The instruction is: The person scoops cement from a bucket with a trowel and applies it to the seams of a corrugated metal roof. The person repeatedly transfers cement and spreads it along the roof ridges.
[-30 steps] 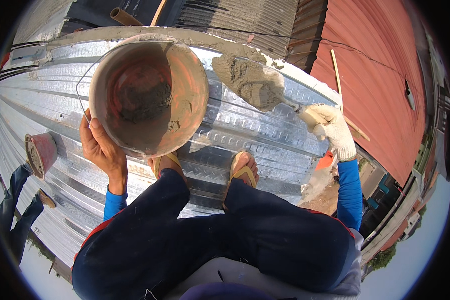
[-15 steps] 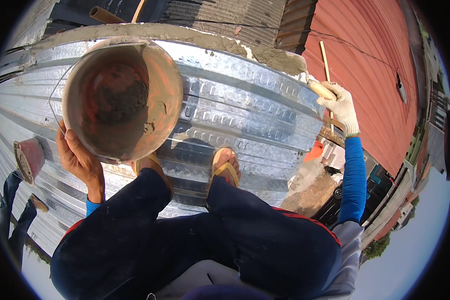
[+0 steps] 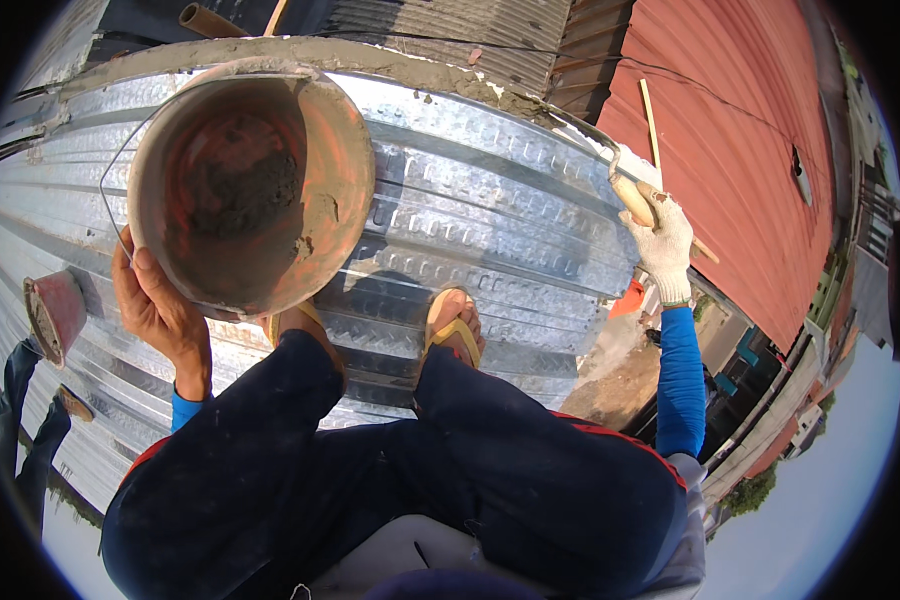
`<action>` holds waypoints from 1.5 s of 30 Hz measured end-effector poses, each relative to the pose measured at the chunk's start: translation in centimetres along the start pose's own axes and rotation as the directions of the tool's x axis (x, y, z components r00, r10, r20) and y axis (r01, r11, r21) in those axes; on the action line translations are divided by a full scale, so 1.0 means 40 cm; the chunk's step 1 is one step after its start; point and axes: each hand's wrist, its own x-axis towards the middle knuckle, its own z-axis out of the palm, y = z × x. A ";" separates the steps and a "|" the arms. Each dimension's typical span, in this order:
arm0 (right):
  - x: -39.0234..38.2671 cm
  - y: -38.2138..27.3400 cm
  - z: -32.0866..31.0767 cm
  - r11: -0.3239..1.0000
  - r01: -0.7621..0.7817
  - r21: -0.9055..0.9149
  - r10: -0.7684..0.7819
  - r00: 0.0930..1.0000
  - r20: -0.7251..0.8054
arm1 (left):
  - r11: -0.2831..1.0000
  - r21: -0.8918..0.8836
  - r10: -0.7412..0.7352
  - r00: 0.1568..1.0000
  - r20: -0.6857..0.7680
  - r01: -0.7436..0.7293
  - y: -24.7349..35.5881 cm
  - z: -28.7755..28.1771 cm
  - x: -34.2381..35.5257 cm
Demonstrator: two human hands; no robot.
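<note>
Held at the rim by my bare left fingers point(image 3: 154, 285): one crusted bucket point(image 3: 342, 185), wire handle point(image 3: 107, 190), grey mortar point(image 3: 240, 200) inside. In my gloved right fingers point(image 3: 647, 236): one trowel point(image 3: 633, 199), pale handle. Also: ribbed metal sheeting point(image 3: 490, 215) under my sandalled feet point(image 3: 453, 318); smaller bucket point(image 3: 62, 308), left; red roof point(image 3: 730, 140), right.

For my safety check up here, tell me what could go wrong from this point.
The bucket might tip if the left hand at its rim slips. The sandals could slide on the ridged metal sheets. The trowel in the gloved right hand could drop onto the red roof beside it.
</note>
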 end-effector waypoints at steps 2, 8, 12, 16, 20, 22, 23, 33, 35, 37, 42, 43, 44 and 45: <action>0.000 0.002 -0.013 1.000 0.009 -0.006 -0.009 1.000 -0.029 | 1.000 0.014 0.003 1.000 -0.020 -0.003 0.000 0.002 -0.002; 0.014 -0.017 -0.033 0.999 -0.038 -0.038 0.037 0.999 -0.018 | 1.000 -0.015 0.010 1.000 -0.007 -0.010 -0.008 -0.001 0.003; 0.024 -0.030 -0.027 0.993 -0.092 0.076 0.091 0.996 0.019 | 0.999 -0.038 0.001 1.000 -0.007 -0.001 -0.007 0.001 0.008; 0.036 -0.064 -0.017 0.999 -0.038 -0.008 0.038 0.998 0.042 | 0.996 -0.081 -0.029 1.000 -0.002 0.029 -0.004 0.013 0.020; 0.028 -0.169 -0.078 0.992 -0.077 0.099 0.077 0.997 0.006 | 0.997 -0.069 -0.019 1.000 0.009 0.019 0.005 0.017 0.030; 0.034 -0.248 -0.123 0.980 -0.046 0.196 0.047 0.999 0.002 | 0.993 -0.116 -0.009 0.999 0.037 0.014 0.012 0.016 0.033; 0.041 -0.292 -0.143 0.977 0.004 0.214 -0.004 1.000 0.002 | 0.991 -0.123 -0.044 0.997 0.059 0.051 0.016 0.014 0.033; 0.216 -0.664 -0.011 0.825 0.540 0.166 -0.561 0.819 0.124 | 0.984 -0.065 0.171 0.981 0.095 -0.166 0.059 0.049 -0.005; 0.236 -0.683 0.017 0.830 0.502 0.244 -0.550 0.809 0.206 | 0.977 -0.086 0.202 0.976 0.087 -0.194 0.052 0.047 0.001; 0.241 -0.692 0.028 0.832 0.483 0.274 -0.543 0.810 0.221 | 0.982 -0.132 0.145 0.987 0.067 -0.135 0.034 0.036 0.020; 0.230 -0.696 0.062 0.817 0.397 0.418 -0.544 0.772 0.330 | 0.991 -0.125 0.067 0.986 0.154 -0.048 0.019 0.003 0.013; 0.227 -0.693 0.069 0.832 0.360 0.423 -0.523 0.764 0.377 | 0.991 -0.117 0.081 0.985 0.152 -0.063 0.019 0.005 0.014; 0.225 -0.692 0.074 0.845 0.324 0.425 -0.502 0.754 0.424 | 0.991 -0.110 0.095 0.984 0.151 -0.079 0.022 0.008 0.014; 0.223 -0.690 0.072 0.836 0.280 0.471 -0.492 0.762 0.421 | 0.989 -0.111 0.112 0.982 0.154 -0.095 0.026 0.009 0.013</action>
